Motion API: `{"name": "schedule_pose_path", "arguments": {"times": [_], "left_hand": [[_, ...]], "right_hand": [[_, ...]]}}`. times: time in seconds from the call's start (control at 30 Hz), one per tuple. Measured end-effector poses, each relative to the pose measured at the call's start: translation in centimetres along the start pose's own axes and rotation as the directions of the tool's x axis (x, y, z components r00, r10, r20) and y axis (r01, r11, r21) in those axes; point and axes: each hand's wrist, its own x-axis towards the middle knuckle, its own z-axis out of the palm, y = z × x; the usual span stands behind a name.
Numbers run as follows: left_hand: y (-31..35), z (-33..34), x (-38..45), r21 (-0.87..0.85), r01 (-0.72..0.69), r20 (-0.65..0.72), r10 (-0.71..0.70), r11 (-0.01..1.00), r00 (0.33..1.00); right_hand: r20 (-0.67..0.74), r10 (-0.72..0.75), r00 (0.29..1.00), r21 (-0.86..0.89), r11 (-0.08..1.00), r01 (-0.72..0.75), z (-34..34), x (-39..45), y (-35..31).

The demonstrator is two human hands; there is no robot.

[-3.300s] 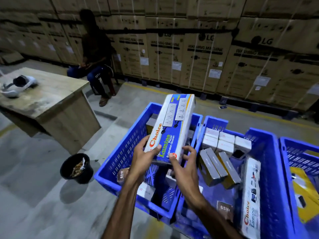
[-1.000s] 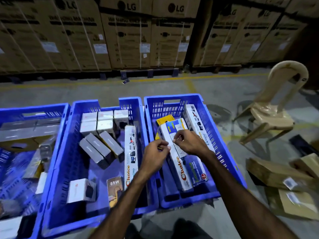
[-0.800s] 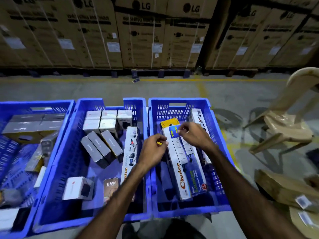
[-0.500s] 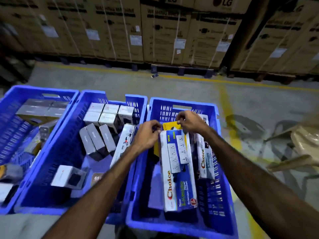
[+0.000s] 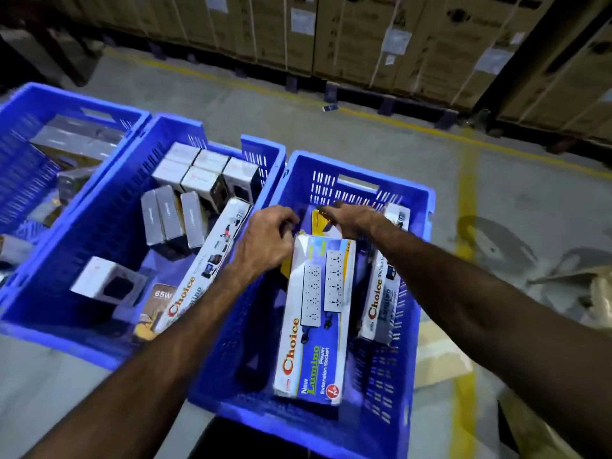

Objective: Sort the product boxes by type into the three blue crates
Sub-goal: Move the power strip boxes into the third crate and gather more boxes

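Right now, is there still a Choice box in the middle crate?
Yes, one long Choice box leans in the middle crate beside the small grey boxes.

A warehouse or stockroom; large strapped cartons (image 5: 347, 38) with shipping labels stand in a row on pallets (image 5: 384, 106) along the back; the concrete floor (image 5: 331, 134) carries painted yellow lines (image 5: 467, 200); blue crates (image 5: 109, 207) hold boxed retail goods (image 5: 314, 319); flattened cardboard (image 5: 569, 279) lies at right.
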Motion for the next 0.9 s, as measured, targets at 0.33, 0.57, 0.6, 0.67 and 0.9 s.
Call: {"name": "schedule_pose_path", "arguments": {"times": [0.33,0.57,0.6,0.67,0.9], "left_hand": [[-0.1,0.4,0.3,-0.014,-0.003,-0.07,0.002,1.0,0.998],[-0.5,0.8,0.4,0.035,-0.02,-0.068,0.022,0.999,0.997],[-0.5,0.8,0.4,0.042,-0.026,-0.071,0.029,0.999,0.997],[-0.4,0.8,0.3,0.053,-0.034,-0.072,0.038,0.998,0.997],[0.9,0.7,0.6,0.199,-0.045,0.161,0.012,0.979,0.987]], "right_hand": [[0.025,0.001,1.0,-0.189,0.982,0.004,2.4,0.3,-0.5],[0.061,0.059,0.996,-0.16,0.986,-0.048,1.7,1.0,0.0],[0.05,0.058,0.997,-0.171,0.984,-0.048,1.4,1.0,0.0],[0.008,0.047,0.999,-0.196,0.98,-0.044,0.8,0.8,-0.2],[-0.151,-0.002,0.988,-0.198,0.98,-0.029,-1.5,-2.5,-1.7]]}}
